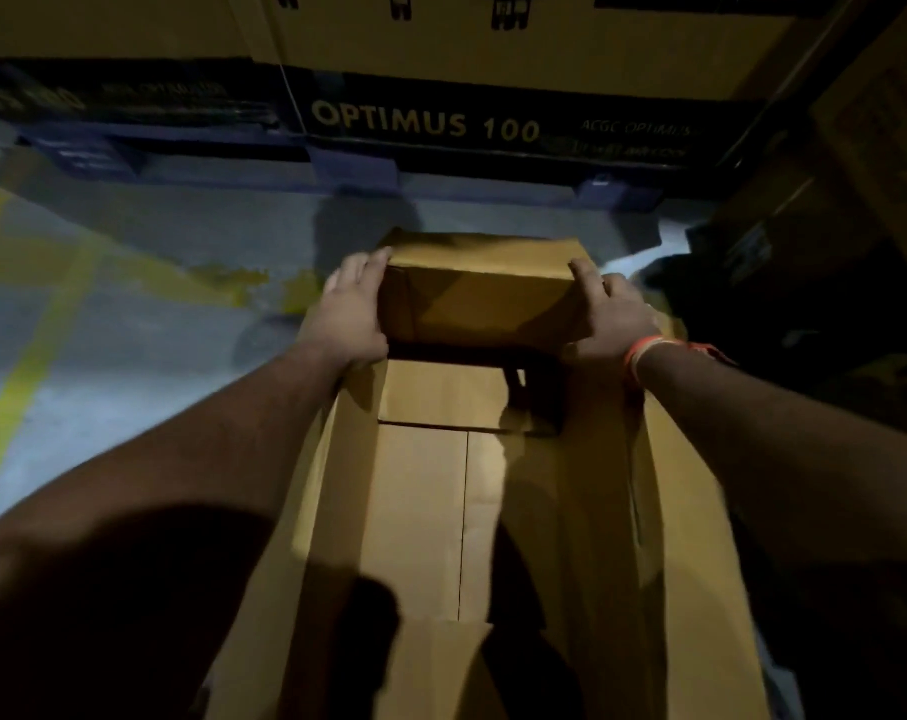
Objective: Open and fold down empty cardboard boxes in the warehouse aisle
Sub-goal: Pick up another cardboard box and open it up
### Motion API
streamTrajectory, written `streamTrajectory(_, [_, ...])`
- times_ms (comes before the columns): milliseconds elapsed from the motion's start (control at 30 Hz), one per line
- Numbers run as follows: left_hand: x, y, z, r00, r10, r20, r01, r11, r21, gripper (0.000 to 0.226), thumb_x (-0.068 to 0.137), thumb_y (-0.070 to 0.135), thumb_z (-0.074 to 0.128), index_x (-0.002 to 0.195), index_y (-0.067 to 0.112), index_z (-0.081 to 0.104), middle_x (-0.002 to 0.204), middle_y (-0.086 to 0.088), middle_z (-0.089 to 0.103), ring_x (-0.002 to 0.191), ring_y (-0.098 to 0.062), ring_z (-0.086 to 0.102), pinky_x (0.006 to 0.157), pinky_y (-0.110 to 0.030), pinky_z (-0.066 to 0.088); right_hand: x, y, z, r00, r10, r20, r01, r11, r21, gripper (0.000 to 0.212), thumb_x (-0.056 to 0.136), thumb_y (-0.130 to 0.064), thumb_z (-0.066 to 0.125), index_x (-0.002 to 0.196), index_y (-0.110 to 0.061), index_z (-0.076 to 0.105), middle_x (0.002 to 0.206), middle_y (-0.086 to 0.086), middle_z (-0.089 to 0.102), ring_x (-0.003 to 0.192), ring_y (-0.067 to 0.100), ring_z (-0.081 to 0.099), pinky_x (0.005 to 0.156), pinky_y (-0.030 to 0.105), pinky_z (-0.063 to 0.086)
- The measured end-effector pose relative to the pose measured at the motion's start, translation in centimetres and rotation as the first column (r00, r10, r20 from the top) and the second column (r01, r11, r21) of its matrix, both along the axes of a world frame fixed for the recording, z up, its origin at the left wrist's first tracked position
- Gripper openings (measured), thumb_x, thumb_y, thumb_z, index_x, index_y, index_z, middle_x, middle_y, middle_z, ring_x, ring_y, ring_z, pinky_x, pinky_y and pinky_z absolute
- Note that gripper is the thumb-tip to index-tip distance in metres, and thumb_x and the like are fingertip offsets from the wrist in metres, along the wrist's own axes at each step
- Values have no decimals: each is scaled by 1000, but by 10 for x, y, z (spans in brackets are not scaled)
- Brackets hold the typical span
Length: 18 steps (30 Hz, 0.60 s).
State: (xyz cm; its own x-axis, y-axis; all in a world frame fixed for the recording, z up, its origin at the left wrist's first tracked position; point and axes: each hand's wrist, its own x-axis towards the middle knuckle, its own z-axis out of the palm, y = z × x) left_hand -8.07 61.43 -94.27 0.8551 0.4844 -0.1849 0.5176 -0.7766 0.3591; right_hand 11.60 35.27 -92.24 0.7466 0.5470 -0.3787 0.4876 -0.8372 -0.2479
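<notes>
A long brown cardboard box (420, 517) lies open in front of me, its inside facing up and its side walls spread outward. At its far end a flap (477, 298) stands up. My left hand (350, 314) grips the flap's left edge, fingers reaching past the corner. On the opposite edge my right hand (609, 314) holds the flap, an orange band on that wrist. Both forearms stretch out over the box. The near end of the box lies in deep shadow.
Stacked cartons printed "OPTIMUS 100" (425, 124) sit on blue pallets (352, 168) across the far side. More dark boxes (784, 262) crowd the right. Grey concrete floor with yellow lines (30, 366) lies to the left.
</notes>
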Motion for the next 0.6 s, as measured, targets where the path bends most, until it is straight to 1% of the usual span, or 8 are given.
streamTrajectory(33, [0, 0, -2, 998, 14, 54, -13, 1000, -25, 110, 68, 3, 76, 160, 21, 18, 152, -14, 29, 138, -39, 36, 113, -46, 40, -5, 0, -4, 999, -25, 46, 24, 1000, 14, 116, 74, -21, 82, 159, -38, 4, 150, 16, 31, 137, 38, 36, 110, 55, 40])
streamTrajectory(100, [2, -1, -2, 996, 35, 87, -33, 999, -32, 108, 66, -4, 72, 158, 21, 23, 149, -17, 31, 135, -41, 38, 113, -46, 40, -11, 1, -3, 995, -58, 82, 54, 998, 42, 117, 72, -13, 80, 158, -40, 6, 150, 15, 30, 138, 38, 35, 110, 56, 40])
streamTrajectory(200, [-5, -16, 4, 989, 127, 74, -130, 991, 24, 110, 69, -2, 73, 157, 34, 16, 163, -16, 12, 148, -41, 25, 114, -56, 38, -24, -2, 2, 987, -84, 136, 80, 996, 31, 123, 71, -11, 82, 157, -44, 1, 164, 13, 11, 150, 39, 16, 116, 60, 31])
streamTrajectory(267, [-25, -36, 9, 984, 163, 66, -167, 984, 59, 110, 73, -3, 71, 156, 40, 14, 167, -11, -2, 153, -38, 15, 114, -61, 35, -45, -10, 3, 986, -122, 116, 123, 992, -3, 126, 73, -11, 82, 156, -47, -6, 168, 8, -6, 154, 36, 2, 121, 59, 22])
streamTrajectory(367, [-71, -72, 17, 976, 216, 33, -217, 975, 40, 106, 79, -6, 70, 158, 44, 19, 168, -3, -12, 156, -34, 4, 118, -60, 31, -92, -38, 5, 981, -162, 105, 166, 986, -26, 120, 77, -11, 80, 157, -46, -2, 167, 4, -17, 154, 35, -1, 122, 58, 22])
streamTrajectory(433, [-110, -99, 17, 954, 301, -5, -301, 953, -30, 100, 83, -4, 69, 157, 46, 23, 167, 4, -12, 155, -34, 10, 116, -56, 37, -131, -66, 3, 975, -188, 118, 192, 981, -26, 113, 79, -10, 78, 158, -43, 4, 166, 5, -19, 154, 36, -1, 121, 57, 24])
streamTrajectory(500, [-153, -130, 18, 937, 343, -62, -346, 937, -53, 92, 87, 0, 65, 155, 47, 25, 168, 1, -1, 149, -35, 30, 111, -51, 45, -176, -96, 1, 973, -179, 148, 186, 982, -37, 104, 81, -5, 74, 159, -39, 14, 165, 8, -21, 154, 37, -2, 122, 56, 22])
streamTrajectory(600, [-201, -165, 29, 926, 364, -100, -375, 915, -151, 71, 99, 8, 55, 157, 40, 30, 152, -9, 44, 126, -28, 57, 106, -41, 51, -228, -130, 5, 981, -126, 150, 144, 983, -117, 87, 85, 10, 55, 157, -30, 27, 162, 15, -27, 152, 41, -9, 123, 55, 16])
